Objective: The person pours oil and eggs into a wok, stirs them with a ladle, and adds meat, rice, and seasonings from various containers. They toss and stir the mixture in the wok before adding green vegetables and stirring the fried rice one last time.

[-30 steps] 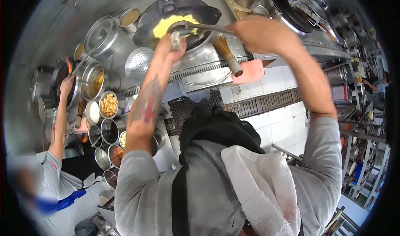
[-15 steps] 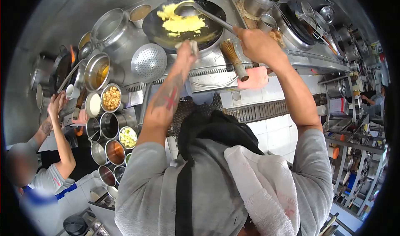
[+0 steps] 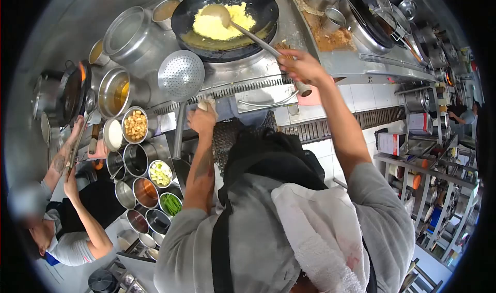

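Note:
A black wok [image 3: 181,18] with yellow scrambled egg [image 3: 236,20] in it sits on the stove. My right hand [image 3: 304,67] is closed around the long handle of a ladle [image 3: 219,14], whose bowl rests on the egg. My left hand [image 3: 201,120] is below the wok, apart from it, near the counter's front edge. It is closed on a small pale folded cloth [image 3: 206,104]. Left of the wok lies a perforated skimmer [image 3: 181,75], its handle pointing down past my left hand. A bamboo brush [image 3: 304,89] is partly hidden behind my right hand.
To the left stand a large steel pot [image 3: 126,34], a bowl of golden liquid [image 3: 114,92], and tins with fried cubes [image 3: 135,125], chopped pale vegetables [image 3: 160,173] and green pieces [image 3: 170,204]. A co-worker [image 3: 77,231] handles a long tool at another wok. Pans [image 3: 361,29] are stacked right.
My left hand has left the wok's near rim and drawn back toward me with the cloth. The egg, partly airborne before, lies in the wok. My right hand and ladle shifted slightly left.

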{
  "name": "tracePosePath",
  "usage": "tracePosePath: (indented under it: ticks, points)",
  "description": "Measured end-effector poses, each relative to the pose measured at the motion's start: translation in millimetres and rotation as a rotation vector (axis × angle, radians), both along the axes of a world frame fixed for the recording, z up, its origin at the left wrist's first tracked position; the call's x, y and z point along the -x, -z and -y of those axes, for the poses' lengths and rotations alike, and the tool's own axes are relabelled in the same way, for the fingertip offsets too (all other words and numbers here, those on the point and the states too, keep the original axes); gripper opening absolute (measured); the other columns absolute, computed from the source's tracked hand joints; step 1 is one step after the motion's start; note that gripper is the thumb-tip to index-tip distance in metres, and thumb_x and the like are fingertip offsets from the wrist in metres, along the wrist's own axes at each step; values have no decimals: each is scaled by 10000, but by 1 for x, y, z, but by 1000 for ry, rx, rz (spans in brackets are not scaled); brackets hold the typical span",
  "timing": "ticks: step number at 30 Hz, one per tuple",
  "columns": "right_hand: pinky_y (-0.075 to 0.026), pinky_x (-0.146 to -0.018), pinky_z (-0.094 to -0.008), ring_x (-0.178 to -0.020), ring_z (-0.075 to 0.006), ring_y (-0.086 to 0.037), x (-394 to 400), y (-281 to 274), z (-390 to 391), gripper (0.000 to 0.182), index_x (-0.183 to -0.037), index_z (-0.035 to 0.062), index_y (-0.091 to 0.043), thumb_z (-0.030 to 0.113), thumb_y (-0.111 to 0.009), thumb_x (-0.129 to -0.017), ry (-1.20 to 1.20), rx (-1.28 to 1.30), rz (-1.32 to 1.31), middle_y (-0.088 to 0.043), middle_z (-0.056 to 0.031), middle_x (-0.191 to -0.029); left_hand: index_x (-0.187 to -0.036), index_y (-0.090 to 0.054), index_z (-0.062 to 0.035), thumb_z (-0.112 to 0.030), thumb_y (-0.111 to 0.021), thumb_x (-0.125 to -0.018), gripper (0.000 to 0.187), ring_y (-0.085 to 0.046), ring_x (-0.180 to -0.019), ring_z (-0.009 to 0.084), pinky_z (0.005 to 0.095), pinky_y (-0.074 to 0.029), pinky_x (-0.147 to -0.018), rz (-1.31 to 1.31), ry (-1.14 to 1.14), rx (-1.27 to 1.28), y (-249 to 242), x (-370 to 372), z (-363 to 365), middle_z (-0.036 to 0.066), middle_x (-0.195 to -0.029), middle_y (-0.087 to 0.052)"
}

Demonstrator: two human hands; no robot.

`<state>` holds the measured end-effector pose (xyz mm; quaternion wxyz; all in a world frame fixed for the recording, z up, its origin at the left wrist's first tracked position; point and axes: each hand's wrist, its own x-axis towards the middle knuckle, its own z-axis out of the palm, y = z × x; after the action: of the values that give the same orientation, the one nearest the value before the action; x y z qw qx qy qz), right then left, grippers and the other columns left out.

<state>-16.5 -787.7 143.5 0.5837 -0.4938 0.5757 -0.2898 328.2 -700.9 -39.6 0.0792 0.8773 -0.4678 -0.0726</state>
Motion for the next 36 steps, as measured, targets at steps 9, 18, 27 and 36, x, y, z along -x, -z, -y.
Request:
tracePosePath:
  ticks: [9, 18, 27, 36]
  points:
    - [-531, -687, -485, -769, -406, -665, -30, 31, 47, 486, -1361, 100, -552, 100, -548, -875, -168, 680, -748, -665, -294, -912, -938, -586, -23, -369, -704, -816, 385, -563, -885, 363, 484, -388, -806, -73, 283, 641, -41, 55, -38, 149, -884, -583]
    - [-558, -679, -452, -830, -330, -685, -5, 2, 2, 534, -1363, 72, -522, 105, -576, -833, -429, 1194, -1088, -658, -183, -1007, -1437, -355, -2, -338, -662, -858, 736, -489, -1256, 363, 442, -400, -1045, -374, 1017, 85, 88, 260, -36, 204, -1384, -491]
    - [-560, -596, -453, -715, -326, -708, -52, 43, -47, 179, -783, 33, -688, 185, -595, -782, -943, 1128, -612, -700, -147, -778, -1136, -639, -62, -282, -637, -928, 303, -606, -976, 216, 337, -455, -878, -954, 1220, 419, 11, 353, -24, 97, -1073, -678]
    - [-571, -617, -425, -762, -291, -705, -184, 77, -140, 110, -716, 69, -701, 122, -627, -778, -1412, 1318, -416, -697, -132, -767, -1229, -599, 26, -530, -343, -1028, 644, -636, -1099, 295, 410, -523, -892, -2284, 634, -221, -204, 225, -113, 214, -1220, -635]
